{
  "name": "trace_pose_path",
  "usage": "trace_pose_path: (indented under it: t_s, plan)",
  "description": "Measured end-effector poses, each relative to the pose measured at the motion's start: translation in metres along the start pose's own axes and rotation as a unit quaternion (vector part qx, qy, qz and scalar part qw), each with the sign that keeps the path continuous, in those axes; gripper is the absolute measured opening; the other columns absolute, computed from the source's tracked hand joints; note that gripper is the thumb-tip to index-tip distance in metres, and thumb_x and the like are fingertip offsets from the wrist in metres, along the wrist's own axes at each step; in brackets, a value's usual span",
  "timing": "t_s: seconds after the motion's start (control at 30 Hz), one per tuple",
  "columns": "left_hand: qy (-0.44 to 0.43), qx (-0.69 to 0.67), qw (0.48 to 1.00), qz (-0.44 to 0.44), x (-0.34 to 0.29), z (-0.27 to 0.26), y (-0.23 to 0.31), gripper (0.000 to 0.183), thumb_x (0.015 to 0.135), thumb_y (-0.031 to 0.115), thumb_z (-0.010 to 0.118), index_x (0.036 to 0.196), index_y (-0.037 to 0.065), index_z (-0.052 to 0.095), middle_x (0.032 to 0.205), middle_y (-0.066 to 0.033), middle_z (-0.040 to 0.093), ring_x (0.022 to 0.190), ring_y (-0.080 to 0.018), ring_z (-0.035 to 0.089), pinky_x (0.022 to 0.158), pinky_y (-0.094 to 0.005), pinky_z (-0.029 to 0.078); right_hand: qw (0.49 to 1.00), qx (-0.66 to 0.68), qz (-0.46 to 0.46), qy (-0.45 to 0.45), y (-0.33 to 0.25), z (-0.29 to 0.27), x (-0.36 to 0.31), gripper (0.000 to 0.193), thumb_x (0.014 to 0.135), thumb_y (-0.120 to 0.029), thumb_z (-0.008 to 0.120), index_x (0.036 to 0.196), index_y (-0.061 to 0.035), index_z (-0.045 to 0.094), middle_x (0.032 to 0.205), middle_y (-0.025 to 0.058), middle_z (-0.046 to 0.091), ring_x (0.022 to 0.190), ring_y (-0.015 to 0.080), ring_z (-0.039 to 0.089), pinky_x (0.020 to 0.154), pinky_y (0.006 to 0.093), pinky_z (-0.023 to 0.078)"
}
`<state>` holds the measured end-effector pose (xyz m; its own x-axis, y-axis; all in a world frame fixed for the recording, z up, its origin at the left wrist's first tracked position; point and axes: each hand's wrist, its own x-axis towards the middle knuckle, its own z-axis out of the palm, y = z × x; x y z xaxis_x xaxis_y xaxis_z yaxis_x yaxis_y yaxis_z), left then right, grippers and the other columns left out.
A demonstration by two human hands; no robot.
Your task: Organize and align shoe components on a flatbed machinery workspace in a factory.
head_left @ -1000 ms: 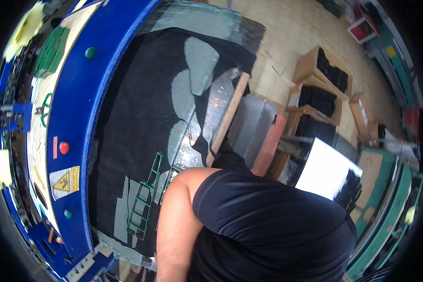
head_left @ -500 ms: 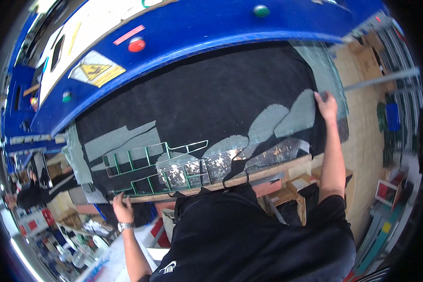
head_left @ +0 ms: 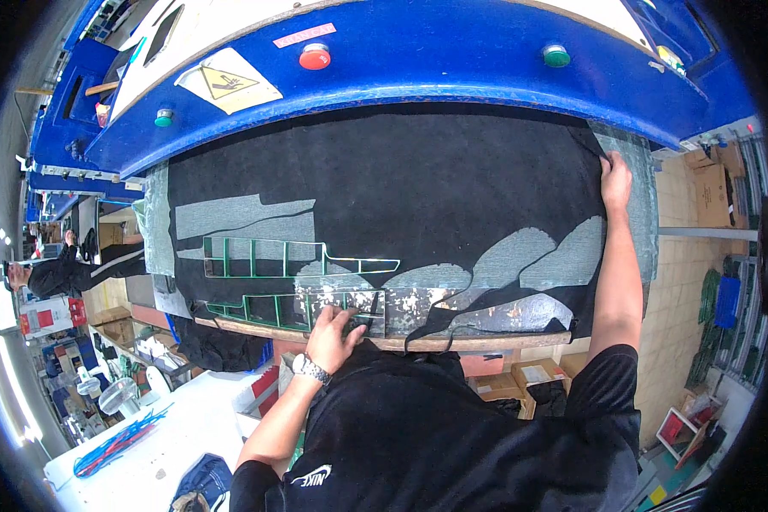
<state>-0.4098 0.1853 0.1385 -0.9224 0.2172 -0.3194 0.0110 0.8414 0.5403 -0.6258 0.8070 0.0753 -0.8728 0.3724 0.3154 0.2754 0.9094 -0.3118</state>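
A large black sheet of fabric or leather (head_left: 418,188), with several shaped holes along its near side, lies over a worn grey-green cutting board (head_left: 156,222). My right hand (head_left: 616,183) is closed on the sheet's right edge, fingertips pinching it. Two green-edged metal cutting dies lie at the left front: an upper cutting die (head_left: 286,258) and a lower cutting die (head_left: 269,312). At the near edge, my left hand (head_left: 331,337) rests by the lower die's right part, palm down, with fingers apart and the thumb out. Whether its fingertips touch the die is hard to tell.
A blue press beam (head_left: 435,72) with red and green buttons spans the far side. The board's wooden front edge (head_left: 503,341) runs close to my body. Cardboard boxes (head_left: 533,375) stand below. At left are a white table (head_left: 128,418) and another person (head_left: 60,273).
My left hand has moved right along the near edge, from the dies' left end towards their right end. My right hand stays at the sheet's right edge. The view has turned and shifted.
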Motion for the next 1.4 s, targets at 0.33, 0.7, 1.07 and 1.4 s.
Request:
trace_pose_path:
  t_s: [0.33, 0.7, 1.07, 1.4]
  plan:
    - [0.022, 0.019, 0.999, -0.042, -0.005, 0.002, 0.007, 0.037, 0.082, 0.022, 0.077, 0.114, 0.006, 0.067, 0.105, -0.0178, 0.056, 0.101, -0.037, 0.056, 0.089, -0.044, 0.048, 0.979, -0.069, 0.144, -0.124, 0.063, -0.002, 0.008, 0.049, 0.098, -0.044, 0.054, 0.088, -0.0001, 0.071, 0.092, 0.0263, 0.069, 0.096, 0.0409, 0.067, 0.088, 0.0469, 0.049]
    - [0.019, 0.0, 0.999, -0.028, -0.004, 0.008, -0.006, 0.036, 0.087, 0.023, 0.073, 0.116, 0.006, 0.062, 0.103, -0.0184, 0.06, 0.099, -0.039, 0.06, 0.087, -0.0429, 0.049, 0.98, -0.012, 0.151, -0.133, 0.004, -0.061, -0.073, 0.059, 0.091, -0.049, 0.065, 0.135, -0.0113, 0.053, 0.103, 0.0279, 0.068, 0.104, 0.0462, 0.064, 0.088, 0.05, 0.049]
    - [-0.08, -0.058, 0.995, -0.008, 0.002, -0.03, -0.02, 0.042, 0.089, 0.024, 0.071, 0.122, 0.002, 0.061, 0.111, -0.0194, 0.065, 0.102, -0.0361, 0.064, 0.088, -0.0412, 0.052, 0.988, -0.141, 0.055, -0.003, 0.014, -0.059, -0.089, 0.058, 0.088, -0.03, 0.073, 0.139, -0.0127, 0.05, 0.092, 0.02, 0.063, 0.082, 0.0371, 0.062, 0.074, 0.0463, 0.049]
    - [0.313, 0.163, 0.918, -0.178, 0.021, -0.159, -0.243, 0.058, 0.085, 0.036, 0.074, 0.125, -0.003, 0.059, 0.114, -0.0239, 0.061, 0.106, -0.0409, 0.06, 0.092, -0.0455, 0.048, 0.879, 0.171, -0.362, -0.258, -0.384, -0.013, -0.224, 0.071, 0.071, -0.044, 0.08, 0.13, -0.0102, 0.058, 0.129, 0.0084, 0.057, 0.122, 0.0261, 0.051, 0.093, 0.0448, 0.038]
